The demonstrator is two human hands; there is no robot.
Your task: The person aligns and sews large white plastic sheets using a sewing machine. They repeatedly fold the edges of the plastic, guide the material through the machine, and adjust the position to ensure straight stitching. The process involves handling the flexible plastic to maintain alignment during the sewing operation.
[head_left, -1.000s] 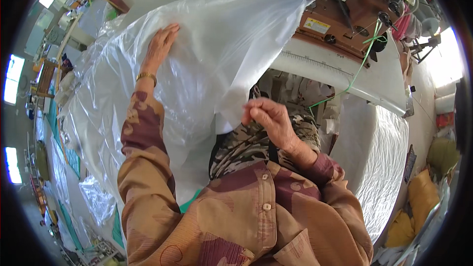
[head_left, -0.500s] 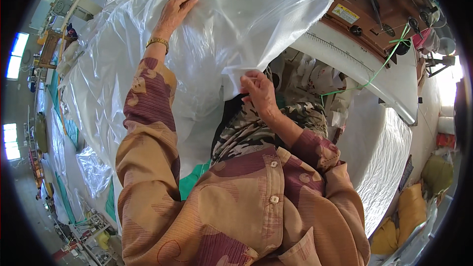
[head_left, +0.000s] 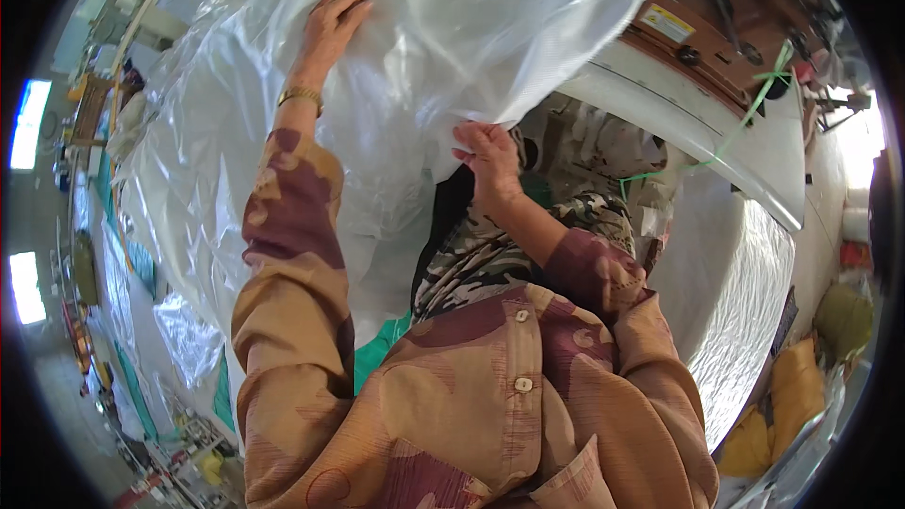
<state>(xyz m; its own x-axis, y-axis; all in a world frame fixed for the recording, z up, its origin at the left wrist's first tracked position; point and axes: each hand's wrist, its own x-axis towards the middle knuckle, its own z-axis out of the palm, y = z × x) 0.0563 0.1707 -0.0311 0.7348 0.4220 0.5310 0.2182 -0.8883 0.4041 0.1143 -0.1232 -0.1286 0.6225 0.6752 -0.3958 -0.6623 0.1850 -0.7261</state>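
Observation:
A large translucent white plastic sheet (head_left: 405, 66) spreads across the work surface and hangs down over my lap. My left hand (head_left: 335, 24) lies flat on its far left part, fingers stretched out and close together. My right hand (head_left: 488, 153) pinches the near edge of the sheet above my knees, thumb against curled fingers. From there the sheet's edge runs up and right to the brown sewing machine (head_left: 698, 28), where its far corner meets the machine's needle end. What happens under the needle is too dark and blurred to tell.
A white machine bed (head_left: 650, 94) with a ruled edge lies right of the sheet. Green string (head_left: 726, 146) stretches from the machine to below the bed. More white sheeting (head_left: 731, 292) hangs at the right, near yellow sacks (head_left: 792, 396). A green cloth (head_left: 379, 353) shows beside my lap.
My right hand has shifted slightly up, still gripping the sheet's edge. My left hand stays nearly in place on the sheet. The whole view has moved a little.

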